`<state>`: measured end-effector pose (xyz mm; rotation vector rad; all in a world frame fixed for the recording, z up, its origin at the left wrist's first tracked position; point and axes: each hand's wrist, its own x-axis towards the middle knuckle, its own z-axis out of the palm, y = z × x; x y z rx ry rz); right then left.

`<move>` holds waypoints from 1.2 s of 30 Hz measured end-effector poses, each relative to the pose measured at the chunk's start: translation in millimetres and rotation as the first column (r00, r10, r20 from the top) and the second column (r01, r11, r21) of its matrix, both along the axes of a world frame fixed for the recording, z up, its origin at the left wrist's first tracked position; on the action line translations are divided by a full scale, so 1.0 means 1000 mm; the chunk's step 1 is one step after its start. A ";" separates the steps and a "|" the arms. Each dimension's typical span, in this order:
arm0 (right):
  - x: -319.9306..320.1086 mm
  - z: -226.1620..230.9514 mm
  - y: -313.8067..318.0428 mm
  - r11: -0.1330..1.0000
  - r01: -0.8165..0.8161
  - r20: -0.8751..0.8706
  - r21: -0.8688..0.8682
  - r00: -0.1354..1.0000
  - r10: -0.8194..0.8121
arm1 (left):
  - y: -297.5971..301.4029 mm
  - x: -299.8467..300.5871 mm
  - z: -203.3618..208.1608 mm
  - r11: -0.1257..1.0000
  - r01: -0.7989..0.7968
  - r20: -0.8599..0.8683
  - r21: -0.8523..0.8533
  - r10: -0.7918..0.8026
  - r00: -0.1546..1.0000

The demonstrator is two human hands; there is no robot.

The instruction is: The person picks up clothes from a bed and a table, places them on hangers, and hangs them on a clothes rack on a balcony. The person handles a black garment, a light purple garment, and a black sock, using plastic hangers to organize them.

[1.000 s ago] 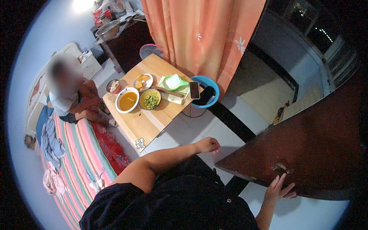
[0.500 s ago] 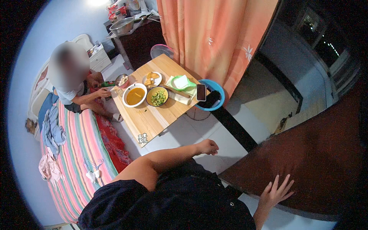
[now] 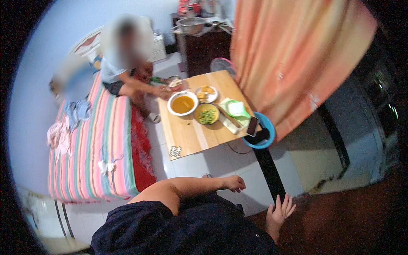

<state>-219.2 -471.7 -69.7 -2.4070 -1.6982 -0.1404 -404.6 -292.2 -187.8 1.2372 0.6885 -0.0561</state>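
My left hand [image 3: 235,183] hangs in front of my body with its fingers curled in, and nothing shows in it. To its right, my right hand [image 3: 280,212] is open, fingers spread, by the edge of a dark brown door-like panel [image 3: 335,216]; whether it touches is unclear. Beyond both hands stands a wooden table [image 3: 178,136]. It bears a white bowl of orange-brown soup [image 3: 182,104], a bowl of green vegetables [image 3: 207,114], a plate with yellow pieces [image 3: 207,93], a green dish [image 3: 236,109] and a phone [image 3: 253,126].
A person [image 3: 117,76] sits on the bed's edge, one hand near the table. The striped bed [image 3: 89,157] holds clothes [image 3: 59,138]. A blue basin [image 3: 268,138] stands beside the table, below an orange curtain [image 3: 289,63]. A fan [image 3: 222,64] is behind the table.
The view has swung, so table, bed and person appear farther right. My right hand has come off the middle of the brown panel toward its edge, nearer my left hand, which remains curled.
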 end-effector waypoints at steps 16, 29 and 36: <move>-0.035 -0.018 0.211 0.815 -0.501 -0.198 -0.291 0.865 0.461 | 0.101 -0.083 -0.014 0.887 -0.431 -0.008 0.168 0.438 0.899; -0.040 -0.035 0.310 0.388 -0.892 -0.358 -0.232 0.450 0.818 | 0.038 -0.155 -0.044 0.376 -0.920 -0.179 0.110 0.918 0.353; -0.048 -0.045 0.343 0.265 -0.950 -0.340 -0.163 0.307 0.889 | -0.058 -0.190 -0.078 0.099 -0.990 -0.456 0.102 0.889 0.042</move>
